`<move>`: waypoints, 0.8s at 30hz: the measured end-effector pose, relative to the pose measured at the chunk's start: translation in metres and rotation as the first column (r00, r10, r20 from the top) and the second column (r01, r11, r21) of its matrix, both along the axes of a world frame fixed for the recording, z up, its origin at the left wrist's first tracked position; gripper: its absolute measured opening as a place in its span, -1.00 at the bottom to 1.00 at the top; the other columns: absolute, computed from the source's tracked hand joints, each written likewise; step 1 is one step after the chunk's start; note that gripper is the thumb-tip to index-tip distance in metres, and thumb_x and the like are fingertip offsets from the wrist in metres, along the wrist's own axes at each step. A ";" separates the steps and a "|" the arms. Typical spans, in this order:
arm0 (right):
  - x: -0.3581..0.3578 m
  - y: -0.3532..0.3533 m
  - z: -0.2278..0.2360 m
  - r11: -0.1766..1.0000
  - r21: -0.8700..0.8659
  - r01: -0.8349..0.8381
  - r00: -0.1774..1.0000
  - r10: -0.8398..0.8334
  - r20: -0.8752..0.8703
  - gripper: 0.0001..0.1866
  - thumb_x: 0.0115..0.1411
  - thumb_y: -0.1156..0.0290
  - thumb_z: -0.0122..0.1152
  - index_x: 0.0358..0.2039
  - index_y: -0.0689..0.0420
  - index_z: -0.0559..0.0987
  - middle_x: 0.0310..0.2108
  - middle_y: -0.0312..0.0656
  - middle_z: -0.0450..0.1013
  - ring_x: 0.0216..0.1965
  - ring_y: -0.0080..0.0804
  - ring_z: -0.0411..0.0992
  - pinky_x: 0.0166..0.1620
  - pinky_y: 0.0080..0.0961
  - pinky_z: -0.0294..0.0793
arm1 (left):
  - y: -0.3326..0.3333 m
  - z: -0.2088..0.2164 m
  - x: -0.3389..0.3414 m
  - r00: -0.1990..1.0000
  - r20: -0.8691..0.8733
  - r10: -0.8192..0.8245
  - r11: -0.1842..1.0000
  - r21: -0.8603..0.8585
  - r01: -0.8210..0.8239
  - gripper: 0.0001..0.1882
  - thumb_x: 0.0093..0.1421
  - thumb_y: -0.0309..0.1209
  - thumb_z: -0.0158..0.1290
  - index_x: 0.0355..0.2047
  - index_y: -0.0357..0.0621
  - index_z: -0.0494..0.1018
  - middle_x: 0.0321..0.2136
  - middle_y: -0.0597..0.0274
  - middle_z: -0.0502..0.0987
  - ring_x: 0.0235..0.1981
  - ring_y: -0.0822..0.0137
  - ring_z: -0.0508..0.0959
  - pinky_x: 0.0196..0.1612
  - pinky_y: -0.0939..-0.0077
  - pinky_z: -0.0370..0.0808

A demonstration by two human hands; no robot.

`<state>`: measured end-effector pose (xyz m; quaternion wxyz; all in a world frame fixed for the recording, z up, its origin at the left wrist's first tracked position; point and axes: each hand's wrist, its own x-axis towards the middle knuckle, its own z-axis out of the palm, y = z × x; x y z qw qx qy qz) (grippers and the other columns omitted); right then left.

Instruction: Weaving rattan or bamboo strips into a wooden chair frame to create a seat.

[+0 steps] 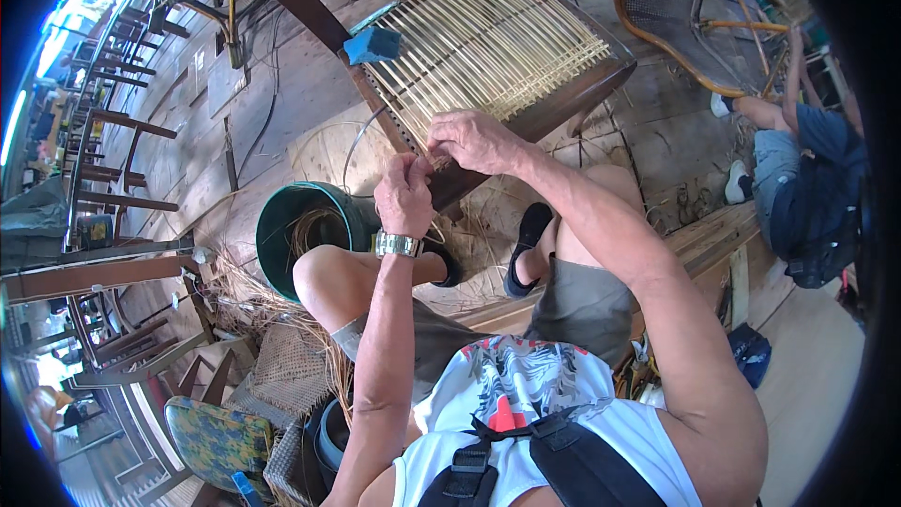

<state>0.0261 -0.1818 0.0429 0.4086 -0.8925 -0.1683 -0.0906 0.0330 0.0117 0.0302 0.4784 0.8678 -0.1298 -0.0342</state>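
A dark wooden chair (558, 99) lies before me, its seat frame strung with rows of pale cane strands (469, 33). Crossing strands are woven in along the right part of the seat. At the near corner of the frame, my left hand (404, 195) is closed in a pinch; a thin loose strand (345, 161) loops from the frame down to it. My right hand (477, 141) bends over the same corner, fingertips pressed together close to the left ones. What lies in its fingertips is hidden. A blue block (373, 45) rests on the seat's left edge.
A green bucket (267, 249) with coiled cane inside stands left of my knee. Cane scraps (253, 291) litter the floor beside it. Chair frames (122, 169) line the left. At the right, another person (798, 160) sits by a rattan chair (657, 14). A patterned cushion (221, 441) lies lower left.
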 end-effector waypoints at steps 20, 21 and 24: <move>0.004 -0.006 -0.001 0.983 0.184 0.014 0.978 0.024 -0.208 -0.84 0.18 0.43 0.33 -0.24 0.20 0.66 -0.32 -0.12 0.61 -0.28 -0.24 0.59 -0.16 -0.36 0.56 | -0.001 0.000 0.011 0.991 -0.130 0.038 0.999 -0.005 -0.039 -0.75 0.33 -0.25 0.17 -0.17 -0.19 0.59 -0.48 0.31 0.66 -0.55 0.51 0.55 -0.46 0.60 0.43; 0.003 -0.009 -0.001 0.972 0.228 0.056 0.967 0.004 -0.255 -0.86 0.17 0.48 0.33 -0.27 0.23 0.65 -0.33 -0.13 0.58 -0.27 -0.27 0.58 -0.16 -0.37 0.56 | -0.003 0.002 0.011 0.991 -0.130 0.031 0.999 -0.006 -0.032 -0.75 0.33 -0.25 0.17 -0.17 -0.19 0.59 -0.48 0.31 0.66 -0.55 0.51 0.55 -0.46 0.60 0.43; 0.002 -0.010 -0.006 0.976 0.202 0.083 0.984 -0.048 -0.174 -0.91 0.17 0.54 0.30 -0.30 0.25 0.63 -0.31 -0.12 0.53 -0.25 -0.23 0.55 -0.17 -0.35 0.55 | -0.007 0.006 0.008 0.999 -0.041 0.009 0.997 0.077 -0.006 -0.83 0.34 -0.33 0.14 -0.28 -0.19 0.53 -0.41 0.23 0.66 -0.51 0.46 0.54 -0.41 0.53 0.49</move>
